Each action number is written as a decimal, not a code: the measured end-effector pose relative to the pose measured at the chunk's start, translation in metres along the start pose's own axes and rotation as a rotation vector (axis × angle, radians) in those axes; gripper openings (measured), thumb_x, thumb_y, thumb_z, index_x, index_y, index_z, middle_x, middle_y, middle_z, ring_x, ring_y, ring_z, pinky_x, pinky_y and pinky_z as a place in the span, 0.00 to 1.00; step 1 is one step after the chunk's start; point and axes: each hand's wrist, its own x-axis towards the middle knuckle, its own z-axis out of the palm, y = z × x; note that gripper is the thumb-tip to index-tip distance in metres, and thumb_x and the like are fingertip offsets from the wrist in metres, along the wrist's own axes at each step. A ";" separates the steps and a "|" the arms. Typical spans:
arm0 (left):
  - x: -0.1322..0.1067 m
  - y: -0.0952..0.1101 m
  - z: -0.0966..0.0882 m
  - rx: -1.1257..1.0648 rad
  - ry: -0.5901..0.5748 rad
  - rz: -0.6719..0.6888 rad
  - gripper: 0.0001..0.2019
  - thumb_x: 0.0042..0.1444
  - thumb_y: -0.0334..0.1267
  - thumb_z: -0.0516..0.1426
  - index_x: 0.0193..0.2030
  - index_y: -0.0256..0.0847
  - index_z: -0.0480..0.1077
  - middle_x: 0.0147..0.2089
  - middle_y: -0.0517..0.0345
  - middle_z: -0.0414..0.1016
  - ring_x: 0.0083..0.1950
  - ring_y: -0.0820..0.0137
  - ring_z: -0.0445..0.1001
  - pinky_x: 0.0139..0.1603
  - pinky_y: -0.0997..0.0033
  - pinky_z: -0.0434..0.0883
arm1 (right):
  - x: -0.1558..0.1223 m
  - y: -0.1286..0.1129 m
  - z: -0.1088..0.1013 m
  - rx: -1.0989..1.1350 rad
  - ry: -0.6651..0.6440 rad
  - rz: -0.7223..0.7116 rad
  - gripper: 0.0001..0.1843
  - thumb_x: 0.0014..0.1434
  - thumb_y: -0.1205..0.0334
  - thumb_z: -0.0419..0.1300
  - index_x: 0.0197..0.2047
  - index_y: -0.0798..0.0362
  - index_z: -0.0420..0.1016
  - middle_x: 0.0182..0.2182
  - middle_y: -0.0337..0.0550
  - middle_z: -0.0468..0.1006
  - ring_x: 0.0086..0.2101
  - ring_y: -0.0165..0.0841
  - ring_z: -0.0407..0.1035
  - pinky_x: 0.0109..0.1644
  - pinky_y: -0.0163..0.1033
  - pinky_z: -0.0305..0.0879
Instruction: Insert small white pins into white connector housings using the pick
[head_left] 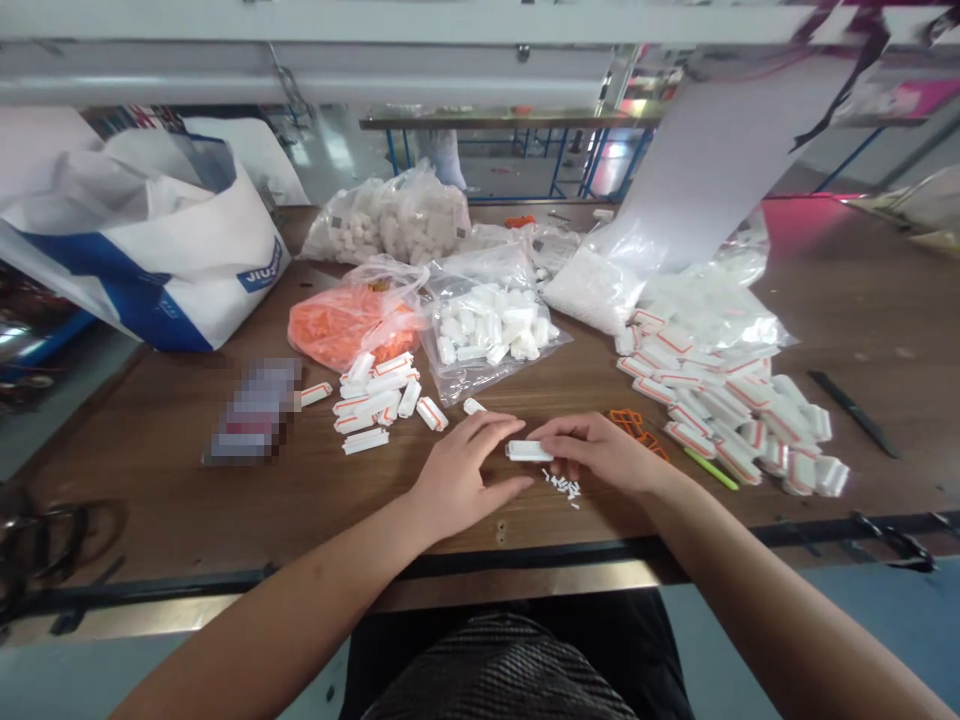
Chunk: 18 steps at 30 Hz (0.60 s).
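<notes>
My right hand [592, 452] grips one end of a small white plastic housing [527, 451] just above the table. To its left, my left hand [469, 475] has fingers and thumb apart, with nothing between them. Tiny white pins [562, 486] lie scattered just below the housing. Orange plastic frames [634, 428] rest beside my right wrist, partly behind it. A loose pile of white pieces with orange strips [379, 395] lies beyond my left hand. One small white piece [473, 406] sits by my left fingertips.
On the right are a larger pile of orange-striped white pieces [720, 405], a yellow-green pen [711, 468] and a dark flat tool [853, 413]. Bags of orange parts [352, 320] and white parts [495, 325] stand behind. A white-and-blue sack [202, 250] stands left.
</notes>
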 end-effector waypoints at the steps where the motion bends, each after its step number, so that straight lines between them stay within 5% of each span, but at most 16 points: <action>1: -0.002 0.002 0.002 -0.014 -0.025 -0.017 0.24 0.57 0.42 0.63 0.59 0.44 0.64 0.54 0.50 0.72 0.52 0.62 0.73 0.53 0.56 0.74 | -0.003 -0.001 0.005 -0.005 0.002 -0.002 0.18 0.56 0.49 0.60 0.39 0.54 0.80 0.21 0.37 0.73 0.22 0.25 0.64 0.24 0.32 0.58; 4: -0.006 0.002 0.006 -0.045 -0.080 -0.046 0.14 0.62 0.38 0.58 0.53 0.43 0.69 0.46 0.53 0.75 0.41 0.68 0.76 0.43 0.64 0.76 | -0.011 -0.002 0.018 -0.038 0.033 -0.007 0.17 0.57 0.49 0.59 0.36 0.54 0.79 0.21 0.36 0.72 0.20 0.25 0.62 0.23 0.32 0.58; 7: -0.007 -0.003 0.006 -0.008 -0.126 -0.104 0.09 0.61 0.36 0.58 0.48 0.44 0.73 0.39 0.58 0.76 0.38 0.69 0.75 0.40 0.66 0.75 | -0.021 0.002 0.019 -0.190 0.210 -0.094 0.15 0.60 0.50 0.58 0.36 0.52 0.80 0.28 0.41 0.79 0.28 0.30 0.70 0.32 0.36 0.66; 9: -0.006 -0.004 0.005 0.075 -0.154 -0.167 0.08 0.60 0.37 0.59 0.46 0.45 0.74 0.40 0.58 0.76 0.41 0.67 0.76 0.43 0.64 0.74 | -0.030 0.007 0.005 -0.327 0.401 -0.156 0.15 0.60 0.51 0.58 0.36 0.51 0.81 0.34 0.43 0.82 0.35 0.34 0.74 0.41 0.39 0.68; 13: -0.004 -0.001 0.005 0.204 -0.214 -0.274 0.06 0.59 0.37 0.58 0.42 0.46 0.75 0.42 0.59 0.75 0.42 0.67 0.76 0.41 0.66 0.73 | -0.052 0.019 -0.045 -0.479 0.735 -0.012 0.18 0.58 0.49 0.58 0.37 0.53 0.82 0.30 0.45 0.82 0.31 0.38 0.74 0.36 0.41 0.68; 18: -0.004 0.003 0.006 0.249 -0.212 -0.284 0.07 0.58 0.36 0.58 0.43 0.46 0.74 0.42 0.59 0.74 0.40 0.68 0.75 0.37 0.70 0.72 | -0.053 0.019 -0.073 -0.657 0.799 0.010 0.13 0.54 0.52 0.60 0.31 0.50 0.82 0.27 0.42 0.82 0.29 0.37 0.74 0.34 0.40 0.66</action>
